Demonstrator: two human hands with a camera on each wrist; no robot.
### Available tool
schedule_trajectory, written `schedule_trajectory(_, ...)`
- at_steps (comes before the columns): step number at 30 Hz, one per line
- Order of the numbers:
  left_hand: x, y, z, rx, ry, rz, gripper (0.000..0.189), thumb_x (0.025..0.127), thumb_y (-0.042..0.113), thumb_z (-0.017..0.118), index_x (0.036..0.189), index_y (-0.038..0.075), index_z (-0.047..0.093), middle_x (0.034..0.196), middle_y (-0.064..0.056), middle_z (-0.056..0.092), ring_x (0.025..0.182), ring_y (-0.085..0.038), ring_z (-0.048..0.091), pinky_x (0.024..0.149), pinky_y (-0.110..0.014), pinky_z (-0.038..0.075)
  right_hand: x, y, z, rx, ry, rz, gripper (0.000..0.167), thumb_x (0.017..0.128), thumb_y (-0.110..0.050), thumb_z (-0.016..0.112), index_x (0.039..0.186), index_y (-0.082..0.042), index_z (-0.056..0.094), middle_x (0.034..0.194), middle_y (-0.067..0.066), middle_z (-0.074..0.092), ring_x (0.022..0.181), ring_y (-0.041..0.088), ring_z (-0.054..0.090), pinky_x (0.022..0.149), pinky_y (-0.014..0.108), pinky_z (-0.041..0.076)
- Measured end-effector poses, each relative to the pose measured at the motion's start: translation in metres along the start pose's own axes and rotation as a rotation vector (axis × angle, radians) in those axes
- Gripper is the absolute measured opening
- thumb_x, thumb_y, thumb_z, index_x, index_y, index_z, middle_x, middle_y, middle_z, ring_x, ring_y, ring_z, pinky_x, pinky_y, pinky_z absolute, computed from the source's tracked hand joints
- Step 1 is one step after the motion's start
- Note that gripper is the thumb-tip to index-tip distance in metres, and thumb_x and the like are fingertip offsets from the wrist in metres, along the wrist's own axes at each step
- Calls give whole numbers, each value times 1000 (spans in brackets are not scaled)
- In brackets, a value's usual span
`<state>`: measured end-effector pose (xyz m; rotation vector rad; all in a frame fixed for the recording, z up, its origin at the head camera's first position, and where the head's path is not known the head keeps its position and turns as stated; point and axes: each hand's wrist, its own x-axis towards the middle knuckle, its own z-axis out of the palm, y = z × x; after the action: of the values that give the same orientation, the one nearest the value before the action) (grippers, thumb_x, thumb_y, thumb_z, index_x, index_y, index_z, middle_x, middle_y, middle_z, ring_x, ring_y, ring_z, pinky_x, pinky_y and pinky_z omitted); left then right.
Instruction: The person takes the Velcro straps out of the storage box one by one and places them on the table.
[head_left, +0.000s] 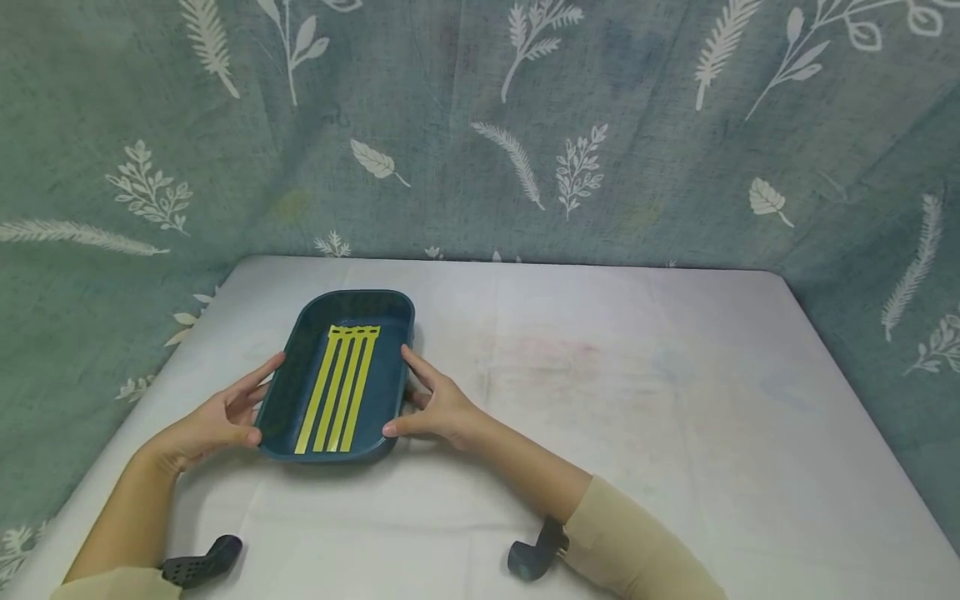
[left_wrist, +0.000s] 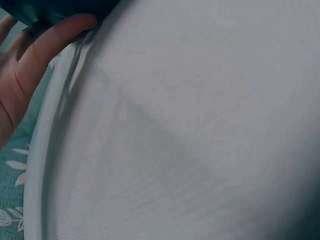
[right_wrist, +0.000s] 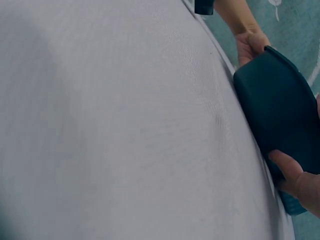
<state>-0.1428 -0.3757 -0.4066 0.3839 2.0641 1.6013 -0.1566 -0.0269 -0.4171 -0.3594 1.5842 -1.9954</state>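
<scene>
A dark teal, round-cornered tray (head_left: 387, 367) is held between both hands at the left of the table. Inside it lie several flat yellow strips (head_left: 342, 387), side by side, with dark oval marks at their far ends. My left hand (head_left: 217, 421) grips the tray's left side, thumb at the near left corner and fingers spread along the wall. On the opposite side my right hand (head_left: 442, 408) holds the wall, with its thumb on the near right corner. From the right wrist view the tray's outer wall (right_wrist: 275, 100) shows, while the strips are hidden.
A white cloth covers the table (head_left: 637, 400), faintly stained near the middle. Behind it hangs a green-blue curtain (head_left: 450, 108) with white leaf prints. Dark wrist-worn devices, the left one (head_left: 202, 565) and the right one (head_left: 536, 554), sit at the sleeves.
</scene>
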Motion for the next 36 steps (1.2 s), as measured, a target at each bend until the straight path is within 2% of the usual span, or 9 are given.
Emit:
schedule_trajectory(3,2,-3,4,-9,3,22,100,81,12,75,153,28,7,156,-11,8,132,4,28,96,-11,37,-3,0,-4,-21,9,4,108,68,14,75,150,-34,24,159,1,13,139,34,27,94,36,50)
schedule_trajectory(5,3,-4,6,-31,-5,39,99,81,10,74,153,26,8,151,-9,19,125,6,39,93,-16,44,-4,0,-7,-27,11,2,108,68,14,75,150,-34,24,158,2,14,139,35,28,93,36,50)
schedule_trajectory(7,4,-4,8,-51,-8,38,99,81,9,74,153,26,8,147,-5,25,122,2,46,89,-22,49,-5,0,-9,-26,8,0,109,67,15,75,150,-34,24,158,2,15,139,35,28,91,36,51)
schedule_trajectory(13,7,-5,12,-92,-5,27,99,81,11,75,153,27,8,143,1,33,119,-9,54,84,-30,54,-9,0,-12,2,6,-1,108,67,17,74,150,-32,25,158,2,15,138,38,28,89,37,52)
schedule_trajectory(15,8,-5,13,-129,-13,34,100,81,10,75,153,27,8,140,5,40,116,-16,57,81,-34,55,-10,-1,-13,7,5,7,108,67,17,74,150,-32,26,158,0,15,138,39,28,88,38,53)
schedule_trajectory(18,10,-4,16,-148,-18,39,101,81,8,74,153,28,8,141,3,41,115,-21,59,80,-35,56,-12,-2,-15,20,2,12,107,68,17,73,149,-33,26,159,-1,15,137,40,29,87,39,53)
schedule_trajectory(25,14,-2,24,-139,-23,24,101,80,6,74,153,30,8,145,-4,35,117,-22,57,81,-36,55,-16,-1,-21,49,-12,5,107,68,19,71,151,-29,24,159,1,12,137,41,28,89,39,52)
schedule_trajectory(32,19,-1,31,-168,-28,24,100,81,8,74,153,30,8,143,1,42,116,-24,58,83,-38,55,-20,-2,-29,82,-20,15,109,67,23,69,151,-28,23,160,4,8,138,39,27,88,38,52)
schedule_trajectory(36,21,1,36,-165,-28,34,100,81,9,74,153,28,8,147,-7,37,116,-24,58,81,-37,56,-24,-3,-33,75,-21,8,108,67,22,70,152,-26,22,160,4,8,138,39,26,90,39,51)
